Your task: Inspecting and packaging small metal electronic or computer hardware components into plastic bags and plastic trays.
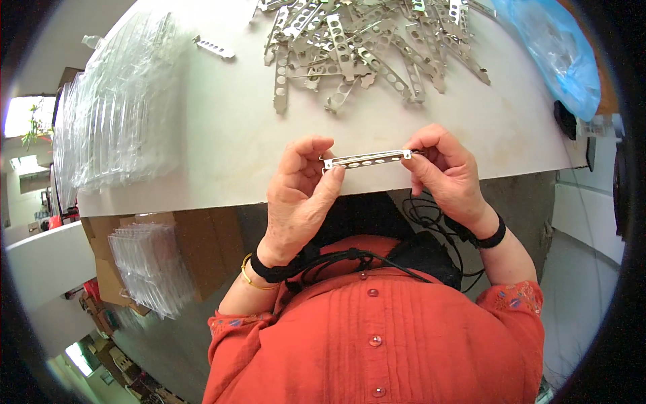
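One clip (368,161) bridges my grip: I have its left end clamped in the left hand (296,195) and its right end pinched in the right hand (446,174). Its middle spans the gap uncovered, above the table (232,135), near the front edge.

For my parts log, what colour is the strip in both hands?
The strip is silvery, best seen in the head view.

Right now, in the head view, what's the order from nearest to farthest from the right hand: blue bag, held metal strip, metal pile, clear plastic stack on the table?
From the right hand:
1. Held metal strip: touching, in its grip.
2. Metal pile: beyond the hands, on the table.
3. Blue bag: far right.
4. Clear plastic stack: far left.
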`<act>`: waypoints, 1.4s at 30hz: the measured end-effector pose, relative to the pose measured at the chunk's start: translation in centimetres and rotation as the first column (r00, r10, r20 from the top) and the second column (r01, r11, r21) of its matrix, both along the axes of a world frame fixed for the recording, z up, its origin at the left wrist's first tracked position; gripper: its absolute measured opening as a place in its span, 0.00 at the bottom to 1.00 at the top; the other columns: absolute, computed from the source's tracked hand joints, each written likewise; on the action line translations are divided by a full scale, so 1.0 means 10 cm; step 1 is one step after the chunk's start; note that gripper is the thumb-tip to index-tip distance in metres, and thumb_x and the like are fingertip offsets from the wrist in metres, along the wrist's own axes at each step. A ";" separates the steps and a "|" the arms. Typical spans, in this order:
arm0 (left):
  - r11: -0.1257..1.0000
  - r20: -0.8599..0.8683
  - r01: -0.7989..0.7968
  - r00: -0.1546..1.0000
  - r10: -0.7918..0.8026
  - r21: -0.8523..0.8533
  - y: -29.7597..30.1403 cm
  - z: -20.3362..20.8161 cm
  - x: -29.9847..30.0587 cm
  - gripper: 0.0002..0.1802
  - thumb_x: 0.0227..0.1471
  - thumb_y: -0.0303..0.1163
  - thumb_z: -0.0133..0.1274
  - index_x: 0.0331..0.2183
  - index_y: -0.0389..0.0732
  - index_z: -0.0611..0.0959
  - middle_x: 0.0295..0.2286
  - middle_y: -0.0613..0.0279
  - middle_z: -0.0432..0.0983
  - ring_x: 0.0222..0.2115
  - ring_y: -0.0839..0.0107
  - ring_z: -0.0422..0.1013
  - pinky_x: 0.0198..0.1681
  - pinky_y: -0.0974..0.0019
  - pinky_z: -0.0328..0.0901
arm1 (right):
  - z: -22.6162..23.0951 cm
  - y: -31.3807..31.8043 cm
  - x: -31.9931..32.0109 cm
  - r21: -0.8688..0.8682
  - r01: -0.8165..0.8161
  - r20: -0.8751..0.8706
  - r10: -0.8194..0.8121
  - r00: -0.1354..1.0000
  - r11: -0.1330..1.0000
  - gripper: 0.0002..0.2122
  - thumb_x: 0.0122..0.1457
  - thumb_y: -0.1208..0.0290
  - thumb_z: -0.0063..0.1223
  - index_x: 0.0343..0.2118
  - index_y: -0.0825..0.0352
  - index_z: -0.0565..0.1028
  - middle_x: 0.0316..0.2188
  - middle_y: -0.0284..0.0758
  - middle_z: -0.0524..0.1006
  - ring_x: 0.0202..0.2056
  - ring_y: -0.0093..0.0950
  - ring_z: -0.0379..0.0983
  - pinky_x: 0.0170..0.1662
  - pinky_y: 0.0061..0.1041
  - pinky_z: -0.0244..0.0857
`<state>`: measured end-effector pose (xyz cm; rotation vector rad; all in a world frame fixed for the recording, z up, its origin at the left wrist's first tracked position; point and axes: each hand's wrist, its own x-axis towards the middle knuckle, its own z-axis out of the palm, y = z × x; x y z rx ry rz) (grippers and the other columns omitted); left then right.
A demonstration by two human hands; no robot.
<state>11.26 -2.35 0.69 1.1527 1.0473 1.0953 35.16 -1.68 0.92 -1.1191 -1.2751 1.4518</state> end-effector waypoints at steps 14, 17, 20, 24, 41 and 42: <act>0.990 -0.171 0.070 0.984 -0.049 0.123 0.01 -0.10 -0.10 0.09 0.59 0.22 0.55 0.43 0.37 0.79 0.30 0.72 0.70 0.25 0.85 0.65 0.26 0.79 0.62 | 0.01 -0.02 -0.05 -0.026 -0.015 -0.024 0.015 1.000 1.000 0.05 0.63 0.76 0.55 0.40 0.67 0.73 0.26 0.25 0.73 0.22 0.11 0.69 0.24 0.12 0.65; 0.988 -0.197 0.075 0.979 -0.047 0.135 0.01 -0.10 -0.13 0.08 0.59 0.22 0.55 0.42 0.36 0.79 0.31 0.70 0.70 0.25 0.85 0.65 0.26 0.79 0.62 | 0.01 -0.01 -0.04 -0.052 -0.023 -0.021 0.021 1.000 0.998 0.06 0.63 0.76 0.56 0.40 0.68 0.73 0.26 0.26 0.74 0.22 0.12 0.70 0.24 0.12 0.65; 0.987 -0.181 0.074 0.982 -0.048 0.141 0.02 -0.10 -0.15 0.08 0.59 0.22 0.54 0.42 0.35 0.79 0.31 0.68 0.69 0.25 0.83 0.66 0.27 0.78 0.63 | 0.05 0.01 -0.06 -0.065 -0.045 -0.040 0.043 0.998 0.997 0.07 0.62 0.76 0.58 0.40 0.68 0.73 0.27 0.26 0.74 0.22 0.12 0.69 0.25 0.12 0.65; 0.991 -0.092 0.059 0.995 -0.048 0.120 0.01 -0.09 -0.15 0.07 0.60 0.21 0.53 0.42 0.35 0.78 0.32 0.67 0.68 0.26 0.82 0.67 0.27 0.77 0.64 | 0.04 0.05 -0.08 -0.045 -0.110 -0.103 0.105 0.989 0.993 0.07 0.61 0.77 0.59 0.40 0.68 0.73 0.28 0.26 0.74 0.25 0.11 0.69 0.26 0.12 0.65; 0.985 -0.145 0.102 0.986 -0.081 0.139 0.06 -0.11 -0.13 0.06 0.59 0.17 0.51 0.39 0.34 0.77 0.35 0.65 0.70 0.28 0.80 0.72 0.31 0.75 0.69 | -0.02 0.05 -0.15 0.111 -0.058 0.011 0.057 0.998 0.992 0.04 0.61 0.79 0.57 0.35 0.67 0.74 0.31 0.27 0.69 0.23 0.12 0.66 0.24 0.13 0.61; 0.984 -0.145 0.103 0.986 -0.081 0.147 0.06 -0.11 -0.13 0.06 0.58 0.17 0.51 0.39 0.34 0.77 0.34 0.65 0.70 0.28 0.80 0.72 0.31 0.75 0.70 | -0.02 0.06 -0.16 0.124 -0.059 0.022 0.057 0.998 0.991 0.04 0.61 0.79 0.57 0.35 0.67 0.73 0.31 0.27 0.69 0.23 0.12 0.66 0.24 0.13 0.61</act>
